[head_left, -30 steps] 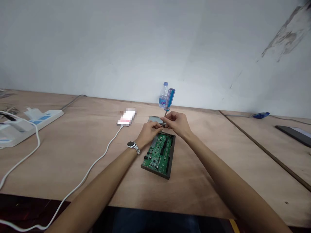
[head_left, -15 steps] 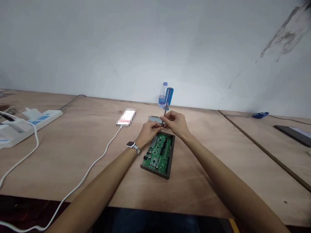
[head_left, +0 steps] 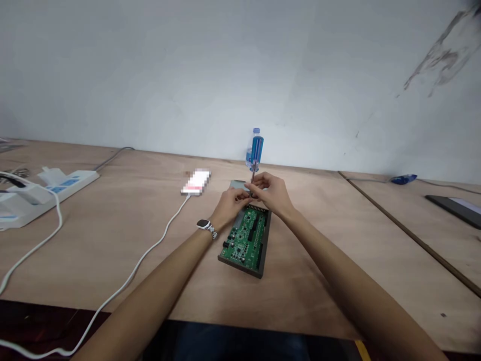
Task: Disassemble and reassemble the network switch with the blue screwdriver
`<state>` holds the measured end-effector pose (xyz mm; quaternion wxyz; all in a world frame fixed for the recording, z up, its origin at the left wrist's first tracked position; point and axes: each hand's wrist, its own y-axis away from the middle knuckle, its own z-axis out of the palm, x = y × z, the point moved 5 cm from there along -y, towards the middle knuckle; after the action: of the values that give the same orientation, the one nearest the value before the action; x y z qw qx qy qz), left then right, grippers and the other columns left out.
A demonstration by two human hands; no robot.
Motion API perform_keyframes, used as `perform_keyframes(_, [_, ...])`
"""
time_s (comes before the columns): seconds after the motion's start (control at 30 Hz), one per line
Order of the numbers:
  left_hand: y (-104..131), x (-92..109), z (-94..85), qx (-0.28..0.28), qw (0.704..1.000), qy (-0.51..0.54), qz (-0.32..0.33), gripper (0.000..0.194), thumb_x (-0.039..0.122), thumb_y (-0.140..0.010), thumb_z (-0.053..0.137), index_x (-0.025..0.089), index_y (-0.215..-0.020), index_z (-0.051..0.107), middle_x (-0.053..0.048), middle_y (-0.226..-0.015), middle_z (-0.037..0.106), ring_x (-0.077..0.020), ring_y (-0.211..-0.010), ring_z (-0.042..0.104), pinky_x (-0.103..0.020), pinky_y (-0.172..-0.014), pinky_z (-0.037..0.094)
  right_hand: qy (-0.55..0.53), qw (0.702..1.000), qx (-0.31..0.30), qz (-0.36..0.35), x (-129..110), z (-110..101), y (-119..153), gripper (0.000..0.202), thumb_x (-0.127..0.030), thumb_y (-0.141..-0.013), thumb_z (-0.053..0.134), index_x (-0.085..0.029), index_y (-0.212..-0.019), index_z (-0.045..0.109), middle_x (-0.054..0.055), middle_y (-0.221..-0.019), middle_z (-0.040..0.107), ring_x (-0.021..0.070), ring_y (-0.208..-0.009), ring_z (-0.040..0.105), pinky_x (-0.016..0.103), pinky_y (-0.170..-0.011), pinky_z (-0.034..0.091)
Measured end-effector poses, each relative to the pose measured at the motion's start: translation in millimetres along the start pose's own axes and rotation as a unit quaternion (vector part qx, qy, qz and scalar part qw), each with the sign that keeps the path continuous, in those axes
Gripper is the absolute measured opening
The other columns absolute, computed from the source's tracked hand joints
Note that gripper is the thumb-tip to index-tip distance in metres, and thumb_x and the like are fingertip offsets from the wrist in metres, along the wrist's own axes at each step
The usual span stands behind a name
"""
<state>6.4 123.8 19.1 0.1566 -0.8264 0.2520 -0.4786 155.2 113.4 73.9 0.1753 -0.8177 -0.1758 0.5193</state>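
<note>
A green circuit board (head_left: pixel 248 235) lies in a dark tray on the wooden table (head_left: pixel 112 240). At its far end stands a screwdriver (head_left: pixel 256 150) with a blue handle, nearly upright, its tip hidden between my fingers. My right hand (head_left: pixel 271 193) pinches the screwdriver's metal shaft low down. My left hand (head_left: pixel 233 203), with a watch on its wrist, rests at the board's far left corner and touches the shaft's lower end; what it grips is hidden.
A water bottle (head_left: pixel 251 153) stands behind the screwdriver by the wall. A phone (head_left: pixel 195 182) with a white cable (head_left: pixel 150 250) lies left of the board. A white power strip (head_left: pixel 41 193) sits far left. A dark tablet (head_left: pixel 456 208) and blue object (head_left: pixel 402 178) lie right.
The screwdriver's handle has swung from leaning right to nearly upright. Both hands stay at the board's far end.
</note>
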Motion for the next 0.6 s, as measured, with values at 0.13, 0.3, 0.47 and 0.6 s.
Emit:
perform_keyframes(0.13, [-0.7,-0.6,0.9,0.001,1.0,-0.005,0.006,0.018,0.036,-0.089,0.069,0.02,-0.091,0.076,-0.005,-0.088,0.073,-0.023,-0.093,0.061,-0.032,-0.081,0.049,0.015,1.0,0.002,-0.004,4.2,0.7,-0.5,0.028,-0.044,-0.087,0.07,-0.017,-0.079,0.067,0.006,-0.072,0.072,0.0195,-0.063,0.069,0.031,-0.059,0.058])
perform_keyframes(0.3, [1.1,0.1,0.8,-0.058,0.998,0.021,0.014,0.03,0.036,-0.097,0.056,0.022,-0.117,0.073,-0.007,-0.105,0.072,-0.0235,-0.103,0.062,-0.034,-0.088,0.05,0.031,0.998,-0.035,-0.047,1.3,0.6,0.9,0.019,-0.036,-0.093,0.06,-0.018,-0.091,0.066,0.005,-0.079,0.073,0.0179,-0.067,0.07,0.031,-0.065,0.059])
perform_keyframes(0.47, [1.2,-1.9,0.8,-0.039,0.999,0.023,-0.001,0.023,0.037,-0.093,0.062,0.021,-0.101,0.076,-0.006,-0.092,0.071,-0.0214,-0.09,0.063,-0.033,-0.081,0.05,0.039,0.997,-0.024,-0.061,-3.5,0.1,2.5,0.023,-0.036,-0.091,0.063,-0.017,-0.104,0.068,0.007,-0.09,0.075,0.0187,-0.075,0.071,0.033,-0.071,0.06])
perform_keyframes(0.6, [0.8,-2.1,0.3,0.004,1.0,0.014,-0.01,0.019,0.037,-0.089,0.068,0.019,-0.091,0.076,-0.005,-0.086,0.071,-0.0208,-0.085,0.062,-0.032,-0.078,0.05,0.033,0.999,0.008,-0.008,2.1,-1.3,2.1,0.029,-0.045,-0.084,0.071,-0.016,-0.089,0.068,0.007,-0.077,0.072,0.0196,-0.066,0.068,0.03,-0.055,0.058])
